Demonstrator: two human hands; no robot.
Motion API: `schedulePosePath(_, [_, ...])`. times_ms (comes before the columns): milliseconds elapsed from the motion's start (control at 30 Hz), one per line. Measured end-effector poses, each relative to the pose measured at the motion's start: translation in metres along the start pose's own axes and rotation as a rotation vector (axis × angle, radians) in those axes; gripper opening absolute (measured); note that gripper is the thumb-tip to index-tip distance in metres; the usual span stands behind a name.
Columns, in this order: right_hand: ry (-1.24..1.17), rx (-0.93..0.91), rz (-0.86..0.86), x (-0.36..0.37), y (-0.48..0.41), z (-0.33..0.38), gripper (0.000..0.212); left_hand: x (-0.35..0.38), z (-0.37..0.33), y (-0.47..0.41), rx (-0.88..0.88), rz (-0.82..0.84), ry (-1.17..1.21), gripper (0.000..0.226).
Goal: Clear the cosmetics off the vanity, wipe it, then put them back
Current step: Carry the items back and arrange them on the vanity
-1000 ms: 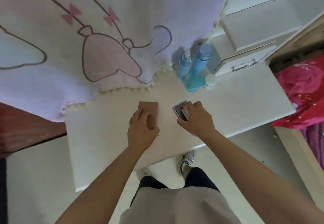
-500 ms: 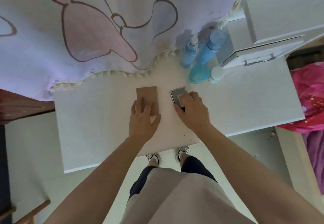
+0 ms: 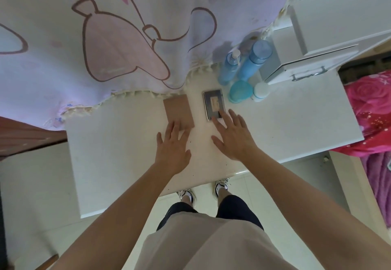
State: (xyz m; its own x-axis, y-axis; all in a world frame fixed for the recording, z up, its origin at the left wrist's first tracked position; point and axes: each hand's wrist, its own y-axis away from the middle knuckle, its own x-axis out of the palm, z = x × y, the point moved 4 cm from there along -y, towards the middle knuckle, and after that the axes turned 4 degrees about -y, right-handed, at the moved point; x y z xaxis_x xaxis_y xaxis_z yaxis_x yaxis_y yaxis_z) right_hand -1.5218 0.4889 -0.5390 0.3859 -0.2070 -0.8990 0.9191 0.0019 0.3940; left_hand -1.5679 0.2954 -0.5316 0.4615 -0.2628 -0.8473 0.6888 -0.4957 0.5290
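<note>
A brown flat case (image 3: 178, 111) and a silver-edged palette (image 3: 213, 103) lie side by side, apart, mid-table (image 3: 118, 164). The left hand (image 3: 172, 145) and right hand (image 3: 232, 136) lie flat and released, straight fingertips touching each item's near end. Blue bottles (image 3: 252, 62) stand far right of them, beside a hanging cloth (image 3: 105, 37).

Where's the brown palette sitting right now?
Head view: the brown palette lies flat on the vanity, its near end under the left hand, just left of the silver compact.
</note>
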Motion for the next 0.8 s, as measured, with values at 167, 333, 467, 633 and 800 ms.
schedulePosePath(167, [-0.022, 0.074, -0.012, -0.009, -0.033, 0.005, 0.067, -0.014, 0.004, -0.026, -0.047, 0.001, 0.023, 0.078])
schedulePosePath(333, [-0.091, 0.068, -0.028, -0.015, -0.034, 0.004, 0.063, -0.02, 0.003, -0.03, -0.044, -0.024, 0.064, 0.077])
schedulePosePath(467, [-0.19, 0.059, -0.18, -0.034, -0.016, 0.003, 0.057, -0.033, 0.003, -0.012, -0.043, -0.173, 0.076, 0.065])
schedulePosePath(633, [-0.182, -0.03, -0.366, -0.077, 0.002, 0.009, 0.054, -0.068, 0.026, 0.032, -0.135, -0.448, 0.118, 0.06])
schedulePosePath(800, [-0.202, -0.238, -0.472, -0.117, -0.019, 0.049, 0.052, -0.097, 0.064, 0.095, -0.381, -0.696, 0.123, 0.058])
